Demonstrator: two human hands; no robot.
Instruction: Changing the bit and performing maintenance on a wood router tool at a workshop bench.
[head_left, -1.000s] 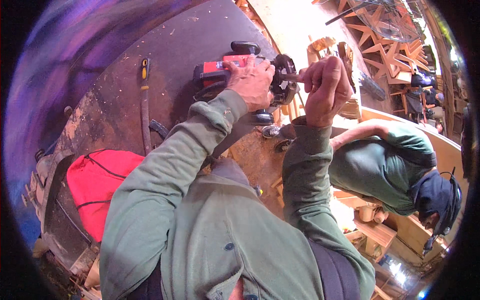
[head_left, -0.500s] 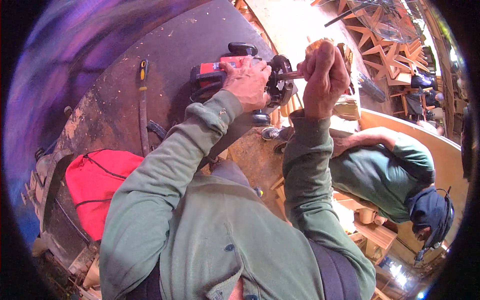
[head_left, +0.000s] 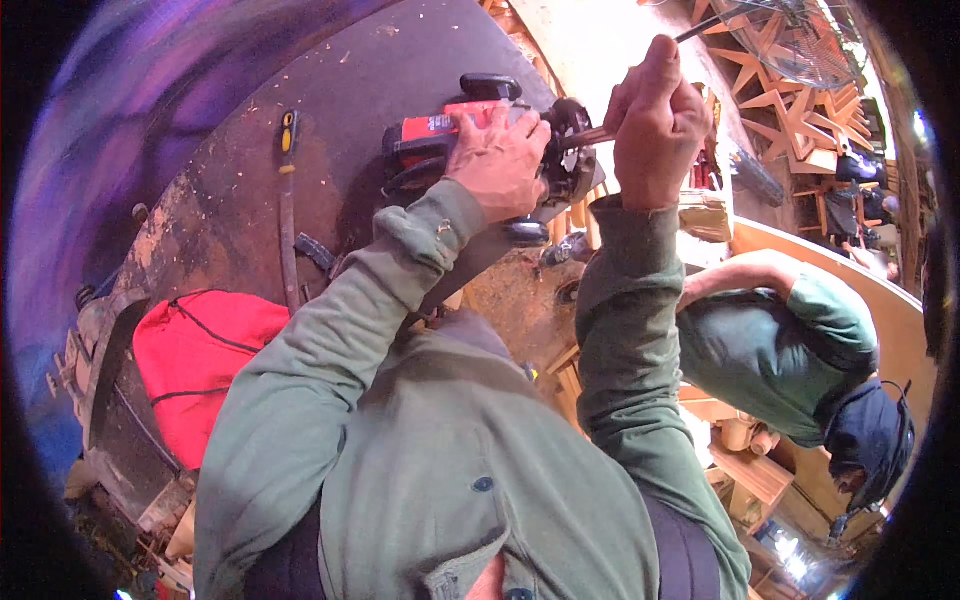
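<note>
Left hand (head_left: 497, 160) clasps the router (head_left: 422, 130), aligned nine-to-three; at its three o'clock end, the right hand (head_left: 660, 125) fists around a metal bar (head_left: 590, 138).

Your right hand (head_left: 660, 125) has risen farther up the view, away from you. The metal shaft (head_left: 592, 137) in it, nearly level a second ago, now slants up toward that hand. The co-worker's covered head (head_left: 868, 435) has apparently dipped lower, near the distorted rim.
</note>
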